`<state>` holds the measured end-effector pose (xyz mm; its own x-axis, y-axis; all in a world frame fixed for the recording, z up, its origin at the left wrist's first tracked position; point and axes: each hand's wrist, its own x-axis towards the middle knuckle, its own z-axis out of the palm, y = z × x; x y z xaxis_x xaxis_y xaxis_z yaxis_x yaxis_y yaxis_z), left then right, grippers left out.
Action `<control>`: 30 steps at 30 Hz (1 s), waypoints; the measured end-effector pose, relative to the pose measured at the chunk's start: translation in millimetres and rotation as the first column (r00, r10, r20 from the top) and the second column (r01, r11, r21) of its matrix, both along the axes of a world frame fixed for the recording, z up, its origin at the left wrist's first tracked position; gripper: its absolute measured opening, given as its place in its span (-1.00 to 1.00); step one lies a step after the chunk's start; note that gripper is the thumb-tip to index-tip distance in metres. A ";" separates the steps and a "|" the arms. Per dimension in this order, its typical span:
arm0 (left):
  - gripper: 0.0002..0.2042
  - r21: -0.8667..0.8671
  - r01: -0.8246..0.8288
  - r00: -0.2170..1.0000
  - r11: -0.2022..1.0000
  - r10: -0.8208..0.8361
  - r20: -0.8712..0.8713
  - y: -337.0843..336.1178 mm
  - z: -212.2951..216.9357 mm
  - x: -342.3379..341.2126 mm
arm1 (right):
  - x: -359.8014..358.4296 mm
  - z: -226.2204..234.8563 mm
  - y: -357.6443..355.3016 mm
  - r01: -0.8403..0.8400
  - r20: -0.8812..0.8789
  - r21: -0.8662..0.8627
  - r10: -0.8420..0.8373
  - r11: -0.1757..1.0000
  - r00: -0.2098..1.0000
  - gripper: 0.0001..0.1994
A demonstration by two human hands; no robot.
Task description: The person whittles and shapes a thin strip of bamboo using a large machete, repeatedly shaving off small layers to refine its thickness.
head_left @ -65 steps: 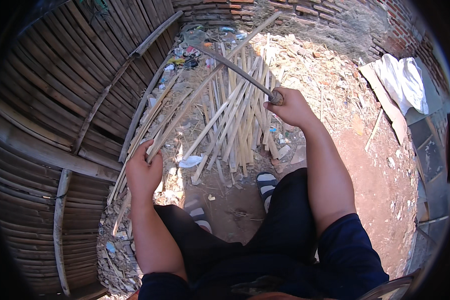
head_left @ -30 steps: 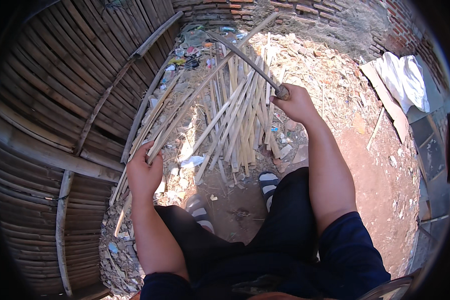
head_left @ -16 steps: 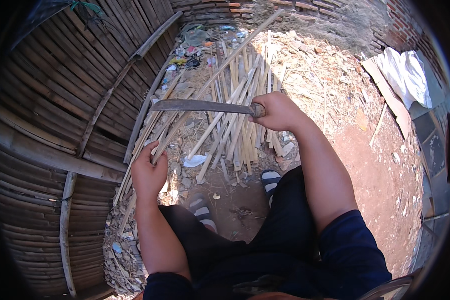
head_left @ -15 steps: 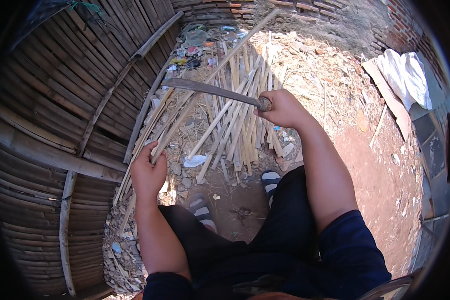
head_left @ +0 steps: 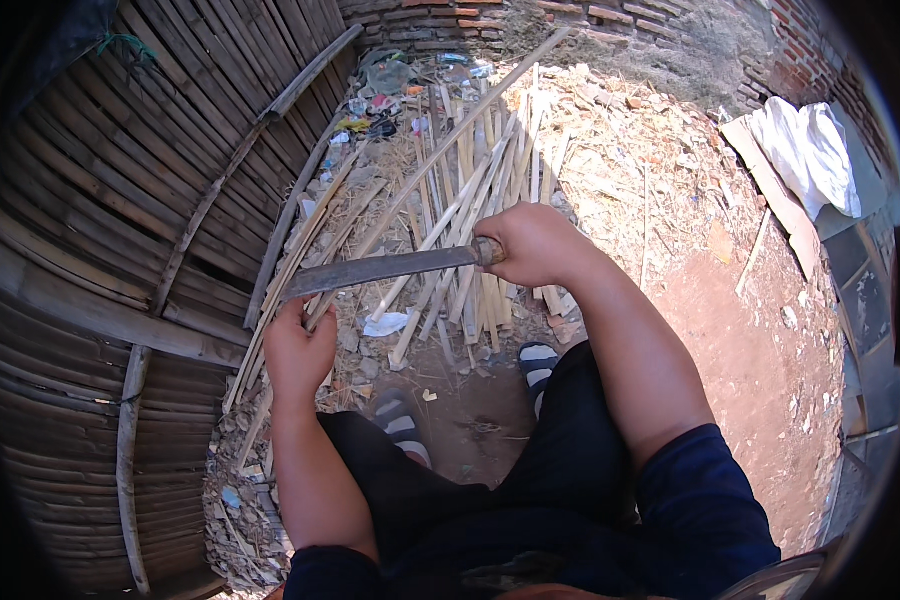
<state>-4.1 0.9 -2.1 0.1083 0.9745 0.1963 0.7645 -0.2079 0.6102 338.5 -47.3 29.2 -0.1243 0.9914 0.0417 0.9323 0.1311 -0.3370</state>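
Observation:
My right hand [head_left: 538,246] is wrapped round the short wooden handle of a machete [head_left: 385,267]. The long dark blade points left, and its tip end lies just above my left hand [head_left: 298,350]. Between the thumb and fingers of that hand is the near end of a long bamboo strip [head_left: 485,100], which slants away to the upper right toward the brick wall. The blade crosses over the strip close to my fingers; whether they touch I cannot tell. Beyond the machete, many cut bamboo strips [head_left: 467,300] lie in a loose pile on the ground.
A bamboo-slat wall [head_left: 90,240] runs along the left, with more strips [head_left: 270,315] lying at its foot. Behind the pile stands a brick wall [head_left: 420,30] with litter near it. A white sack [head_left: 810,150] rests at the right. My sandalled feet are below the pile.
My right hand has come down and slightly left with the machete, bringing the blade from above the strips to beside my left hand. The left hand has hardly moved.

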 end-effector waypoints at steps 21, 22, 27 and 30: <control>-0.62 0.015 0.003 0.998 1.000 -0.004 0.067 1.3 -5.7 -5.2 | 9.3 -3.3 3.5 0.051 -0.006 0.001 -0.051 0.999 0.999 -0.67; -0.62 0.007 -0.003 0.997 1.000 0.003 0.079 0.8 -4.0 -6.5 | 19.0 -7.9 7.2 0.091 -0.086 0.004 -0.090 0.996 0.992 -0.68; -0.61 0.081 0.018 0.998 0.997 -0.023 0.062 7.2 -6.6 -9.2 | 73.6 -28.9 6.7 0.516 -0.359 0.071 -0.460 0.854 0.812 -0.63; -0.59 0.103 0.007 0.998 0.995 -0.014 0.067 7.1 -12.2 -8.8 | 71.6 -27.5 5.2 0.497 -0.363 0.052 -0.447 0.866 0.818 -0.59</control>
<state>-12.9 8.0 -14.3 0.1013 0.9477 0.3027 0.7197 -0.2798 0.6354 410.1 -42.2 1.8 0.4031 0.9051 0.1350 0.7293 -0.2286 -0.6448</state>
